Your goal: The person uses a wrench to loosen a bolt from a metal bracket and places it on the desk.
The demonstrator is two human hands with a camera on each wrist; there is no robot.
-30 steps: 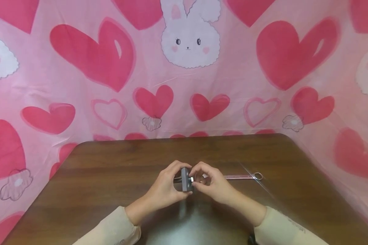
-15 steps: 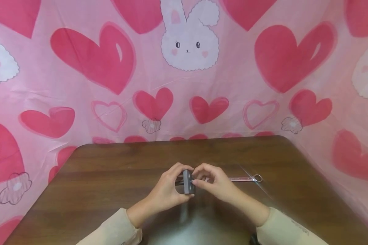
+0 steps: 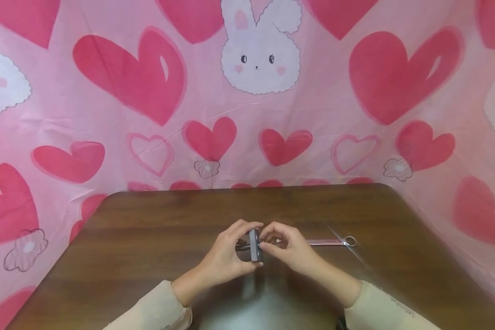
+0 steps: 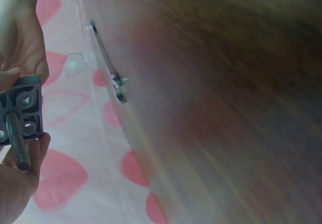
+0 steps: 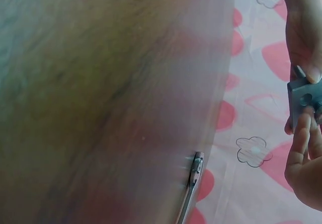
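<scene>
My left hand (image 3: 224, 252) holds a small grey block with holes (image 3: 254, 245) above the table, fingers on its far edge and thumb on its near edge. Through the block runs a bolt, whose threaded shank (image 4: 17, 143) sticks out in the left wrist view. On the block's other side, the fingertips of my right hand (image 3: 286, 245) pinch the bolt's head end, largely covering it. In the right wrist view, these fingers lie against the block's face (image 5: 299, 100). A metal wrench (image 3: 327, 242) lies behind the right hand, which hides part of it.
The brown wooden table (image 3: 169, 215) has a rounded far edge. Behind it hangs a pink cloth (image 3: 247, 107) with hearts and rabbit faces. A thin bright line crosses the tabletop near the wrench's ring end.
The pale bolt head, visible a second ago, is now covered by the right fingertips. The block has turned more edge-on. Both hands have shifted slightly right in the head view; the wrench stays put.
</scene>
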